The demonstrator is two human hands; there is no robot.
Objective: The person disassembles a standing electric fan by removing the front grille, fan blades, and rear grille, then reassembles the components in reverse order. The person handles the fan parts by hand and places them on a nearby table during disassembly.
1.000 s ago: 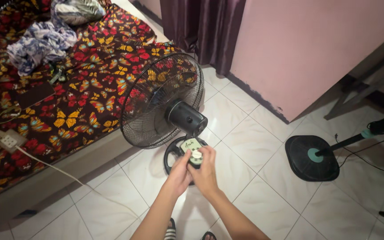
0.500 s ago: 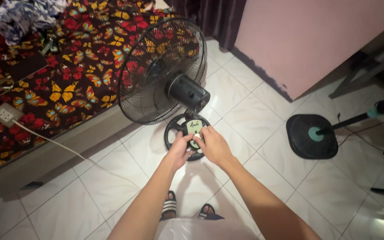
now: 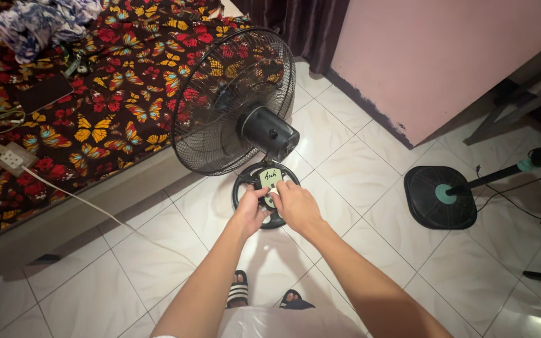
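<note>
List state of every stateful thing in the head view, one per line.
Desk fan: upright on the tiled floor, head tilted back; blades look still, not certain.
Fan base: both hands on its control panel.
Left hand: fingers curled on the base rim.
Right hand: fingertips on the panel controls.
Power strip: lying on the bed, white cord running off.
Second fan base: flat on the floor, pole leaning right.
Curtain: drawn.

Bright overhead indoor light, tile glare, sharp, edges stretched.
</note>
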